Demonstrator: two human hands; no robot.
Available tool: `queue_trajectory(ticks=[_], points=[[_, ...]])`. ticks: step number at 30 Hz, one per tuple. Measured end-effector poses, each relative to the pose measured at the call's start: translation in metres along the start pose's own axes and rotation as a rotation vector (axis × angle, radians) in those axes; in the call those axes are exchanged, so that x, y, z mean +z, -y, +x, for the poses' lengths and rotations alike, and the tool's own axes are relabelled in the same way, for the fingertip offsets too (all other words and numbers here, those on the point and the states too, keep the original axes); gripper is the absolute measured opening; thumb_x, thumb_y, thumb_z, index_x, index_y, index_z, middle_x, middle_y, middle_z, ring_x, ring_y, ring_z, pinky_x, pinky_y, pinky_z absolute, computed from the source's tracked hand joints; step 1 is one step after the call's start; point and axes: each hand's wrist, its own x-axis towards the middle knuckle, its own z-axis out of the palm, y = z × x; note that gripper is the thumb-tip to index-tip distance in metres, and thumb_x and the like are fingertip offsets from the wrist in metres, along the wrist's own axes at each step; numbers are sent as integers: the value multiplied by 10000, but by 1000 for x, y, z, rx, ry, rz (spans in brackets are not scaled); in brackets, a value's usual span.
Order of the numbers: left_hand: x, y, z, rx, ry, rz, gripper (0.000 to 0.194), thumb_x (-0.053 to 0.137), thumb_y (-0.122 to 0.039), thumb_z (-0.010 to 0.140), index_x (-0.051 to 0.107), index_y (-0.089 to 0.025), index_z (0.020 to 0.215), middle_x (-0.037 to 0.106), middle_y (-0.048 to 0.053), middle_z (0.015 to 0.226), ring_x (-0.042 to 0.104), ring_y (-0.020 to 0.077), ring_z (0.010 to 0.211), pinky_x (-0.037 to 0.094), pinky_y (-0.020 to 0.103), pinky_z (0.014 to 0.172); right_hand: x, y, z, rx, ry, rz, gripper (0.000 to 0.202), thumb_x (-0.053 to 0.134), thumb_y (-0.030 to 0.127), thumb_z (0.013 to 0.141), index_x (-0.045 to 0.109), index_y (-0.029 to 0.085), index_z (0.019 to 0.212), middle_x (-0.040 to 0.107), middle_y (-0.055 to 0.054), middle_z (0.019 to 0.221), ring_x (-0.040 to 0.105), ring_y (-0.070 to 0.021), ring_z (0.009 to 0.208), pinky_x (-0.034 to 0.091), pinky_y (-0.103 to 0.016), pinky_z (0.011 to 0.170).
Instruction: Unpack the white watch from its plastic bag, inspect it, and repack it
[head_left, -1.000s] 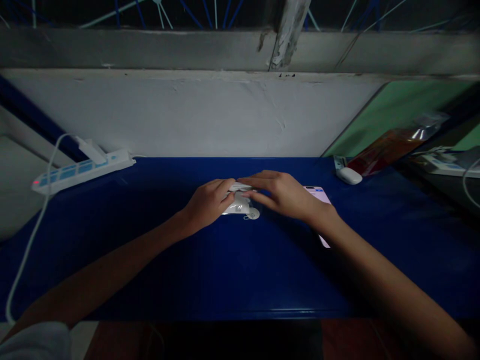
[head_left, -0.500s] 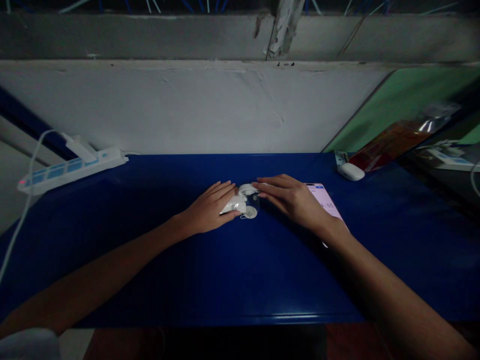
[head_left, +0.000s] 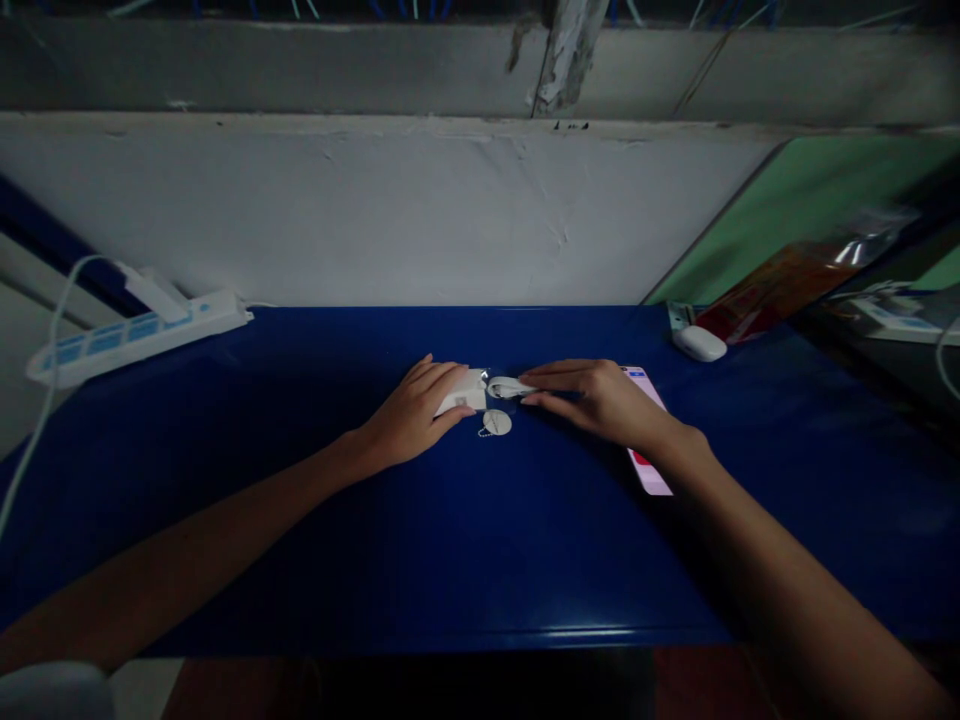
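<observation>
My left hand (head_left: 409, 412) is closed around a small white box-like piece (head_left: 466, 390), whose right end shows past the fingers. A coiled white cable (head_left: 504, 387) is pinched between the thumb and fingers of my right hand (head_left: 600, 398). The cable's loop lies just right of the white piece; whether they touch, I cannot tell. In front of them, a pale round tag (head_left: 498, 423) with a short bead chain rests on the blue table (head_left: 450, 550). My right hand and wrist partly cover a phone (head_left: 654, 480) with a lit pinkish screen.
At the far left lies a white power strip (head_left: 142, 335) with a plug and white cord. Near the right back are a white rounded case (head_left: 701, 343) and a red-orange plastic packet (head_left: 780, 285), by a green panel (head_left: 832, 190). A pale wall (head_left: 375, 210) bounds the back.
My right hand has shifted slightly right and down with the cable. The white piece in my left hand has turned somewhat and moved slightly left. More of the phone's lower end shows.
</observation>
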Motion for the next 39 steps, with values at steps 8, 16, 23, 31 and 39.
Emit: queue_trajectory(ticks=[8,16,23,31,39], points=[[-1,1,-2,35,-12,-18,414,515,-327,1005,450,-148,1372,596,170,1330,566,277,1253,428,553,1080,26,11,4,59,-107,51,293,587,339,962,730,200,1177,750,-83,1143,699,-240,1081,554,-401,961],[1,-1,-2,1,13,-23,456,584,-356,964,458,-166,1358,601,156,1319,573,268,1243,405,548,1101,33,16,7,12,15,16,340,534,288,986,659,196,1288,675,-113,1291,642,-260,1169,524,-460,997],[3,-1,-2,-46,-9,49,508,626,-418,918,497,-115,1305,599,194,1290,556,320,1239,363,586,1115,14,5,4,14,50,-54,319,566,254,965,680,167,1250,707,-128,1207,675,-262,1082,554,-434,940],[5,1,-3,-28,-23,1,498,629,-399,925,498,-114,1311,613,183,1274,585,290,1210,415,544,1093,45,16,6,40,-42,-14,302,527,270,987,706,163,1205,709,-130,1172,662,-259,1059,555,-438,920],[5,-1,-4,-90,-9,69,566,596,-499,919,473,-141,1339,571,188,1341,493,334,1322,338,588,1126,23,23,7,120,-37,-111,321,514,294,971,730,137,1148,649,-183,1279,557,-345,1239,473,-573,1021]])
